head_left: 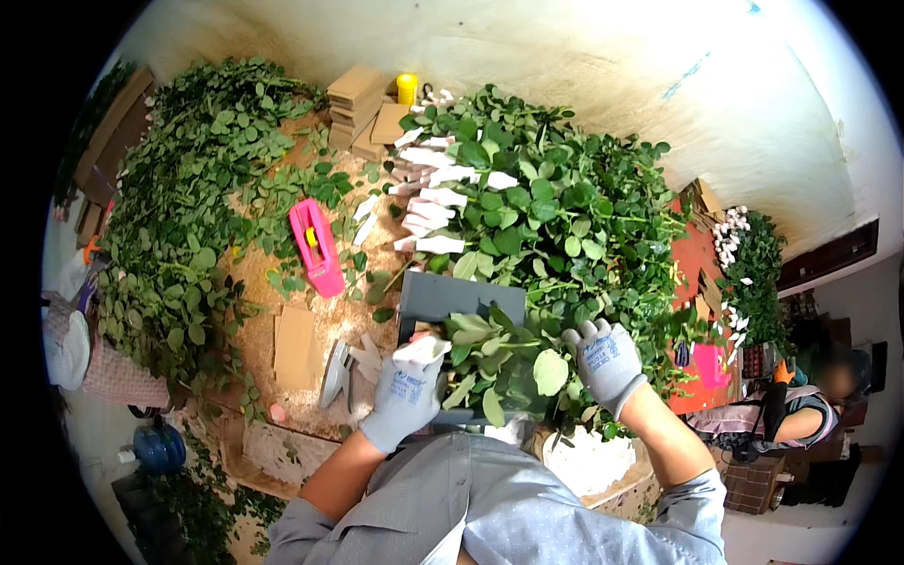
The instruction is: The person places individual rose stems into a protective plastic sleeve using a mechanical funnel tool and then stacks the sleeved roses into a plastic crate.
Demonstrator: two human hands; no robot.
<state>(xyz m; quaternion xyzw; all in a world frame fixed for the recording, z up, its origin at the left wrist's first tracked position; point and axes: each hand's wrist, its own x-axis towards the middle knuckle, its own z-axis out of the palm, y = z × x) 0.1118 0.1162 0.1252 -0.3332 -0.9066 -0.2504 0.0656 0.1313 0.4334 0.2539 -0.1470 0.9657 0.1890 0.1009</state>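
Note:
Both my hands wear grey knit gloves that bear blue printing. My left hand (pixel 408 395) grips the white-wrapped head of a flower (pixel 426 350) at the near left of a dark grey open-topped holder (pixel 462 291). Green leafy stems (pixel 505 353) lie across the holder, their leaves spreading to the right. At the right end of these leaves is my right hand (pixel 606 364), fingers curled; whether a stem is inside them is hidden. Beyond it lies a large heap of leafy stems (pixel 558 205) with white-sleeved heads (pixel 441 196) pointing left.
A pink tape dispenser (pixel 316 247), cardboard pieces (pixel 295 347) and a grey stapler-like tool (pixel 335 374) lie on the table at left. More foliage (pixel 183 233) covers the far left. Stacked cardboard (pixel 354 106) and a yellow container (pixel 407 89) stand by the wall. Another person (pixel 798 409) is at right.

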